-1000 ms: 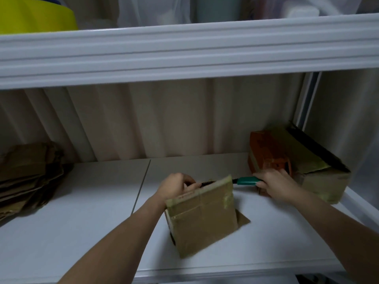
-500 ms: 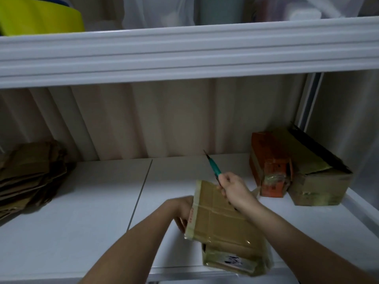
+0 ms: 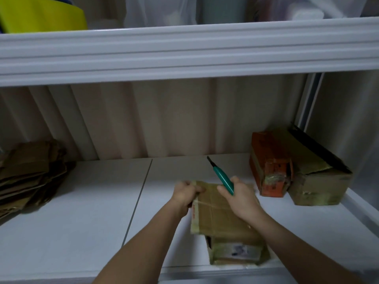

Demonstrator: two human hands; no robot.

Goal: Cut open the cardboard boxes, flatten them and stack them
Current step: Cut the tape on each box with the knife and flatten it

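Head view, lower centre: the taped brown cardboard box (image 3: 223,218) lies on the white shelf (image 3: 82,212). Left hand (image 3: 185,191) pinches its far-left corner; right hand (image 3: 239,196) presses it while curled round a teal-handled cutter (image 3: 222,177). Better to keep the blade angled away while flattening. Flattened brown cardboard stack (image 3: 28,175) waits far left.

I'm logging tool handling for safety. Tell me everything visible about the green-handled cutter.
The green-handled cutter is a slim utility knife with a teal handle that looks like plastic and a dark, narrow blade end extended from its tip. It is tilted, blade pointing up and away toward the back wall, off the cardboard. The right hand grips its lower handle, which hides the butt end, while that hand rests on the cardboard box. Nothing else touches it.
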